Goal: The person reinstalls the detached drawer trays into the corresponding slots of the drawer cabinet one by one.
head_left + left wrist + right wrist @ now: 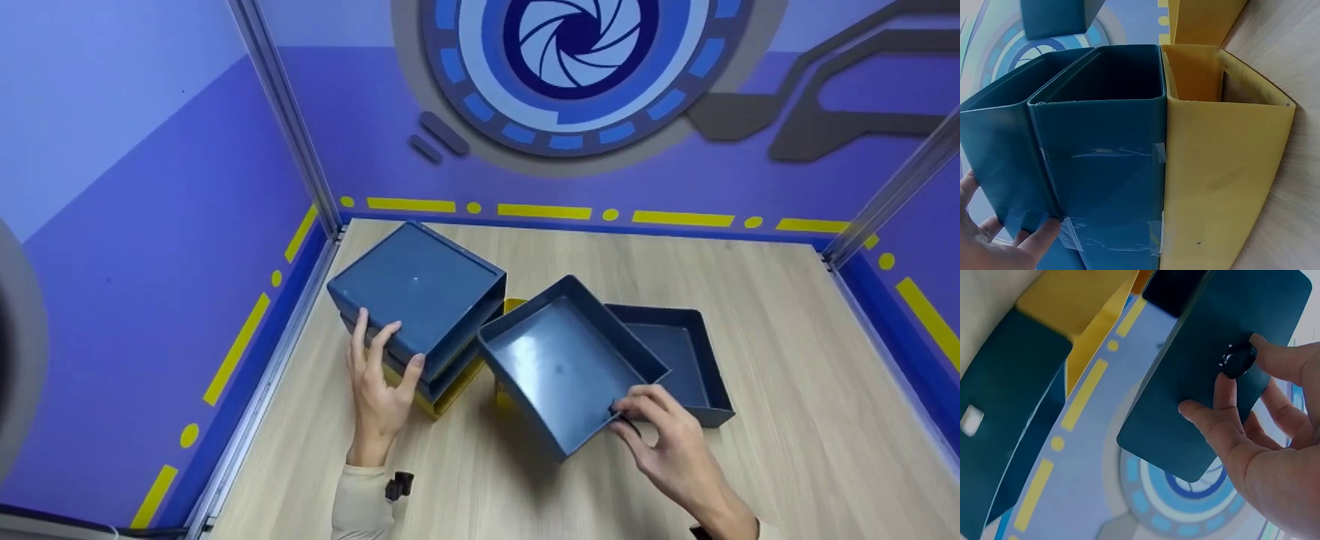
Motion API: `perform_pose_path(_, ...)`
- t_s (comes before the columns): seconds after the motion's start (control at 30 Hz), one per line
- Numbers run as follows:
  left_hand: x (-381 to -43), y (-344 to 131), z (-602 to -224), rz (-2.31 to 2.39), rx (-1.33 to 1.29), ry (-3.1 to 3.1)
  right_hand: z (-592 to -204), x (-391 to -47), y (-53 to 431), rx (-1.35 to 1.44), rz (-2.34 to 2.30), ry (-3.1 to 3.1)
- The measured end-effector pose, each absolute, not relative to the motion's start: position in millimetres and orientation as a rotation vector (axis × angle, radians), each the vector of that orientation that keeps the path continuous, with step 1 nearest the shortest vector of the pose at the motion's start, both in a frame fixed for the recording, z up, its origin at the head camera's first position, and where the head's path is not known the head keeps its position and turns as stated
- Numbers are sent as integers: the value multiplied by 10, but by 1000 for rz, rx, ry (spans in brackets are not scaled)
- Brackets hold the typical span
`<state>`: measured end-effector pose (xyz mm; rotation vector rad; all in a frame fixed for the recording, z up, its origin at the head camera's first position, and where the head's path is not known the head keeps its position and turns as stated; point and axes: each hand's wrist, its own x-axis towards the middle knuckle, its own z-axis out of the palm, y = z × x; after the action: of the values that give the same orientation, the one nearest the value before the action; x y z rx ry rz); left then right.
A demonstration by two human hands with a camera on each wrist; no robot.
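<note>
In the head view my right hand (671,442) pinches the black knob of a blue drawer (559,367). The drawer is tilted over the table, its hollow side up. The right wrist view shows thumb and finger on the knob (1238,361) at the drawer's flat front. My left hand (379,390) rests spread on the near-left corner of a stack, fingertips on its top (420,281). In the left wrist view the stack has two blue open-fronted casings (1106,129) and a yellow casing (1224,152) at the bottom. Clear tape joins the casings.
A second blue drawer (716,375) lies on the wooden table (810,450) at the right, partly behind the held one. A yellow piece (506,396) shows between stack and held drawer. Purple panels (360,120) and metal posts (289,105) enclose the table.
</note>
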<state>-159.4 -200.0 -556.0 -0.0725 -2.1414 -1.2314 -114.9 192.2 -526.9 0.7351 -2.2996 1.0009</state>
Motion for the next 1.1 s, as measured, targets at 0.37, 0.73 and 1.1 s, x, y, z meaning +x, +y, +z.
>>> perform_pose_path(0.37, -1632, -1989, -5585, -1203, -114, -2116, -5251, -1165, 1774, 768, 1240, -2345)
perform_pose_path(0.73, -1658, -2008, -5565, -1202, -88, -2137, -5237, -1237, 1669, 895, 1138, -2322)
perform_pose_path(1.1, -1641, -2019, -5613, -1199, -91, -2110, -5271, -1339, 1577, 983, 1144, -2348)
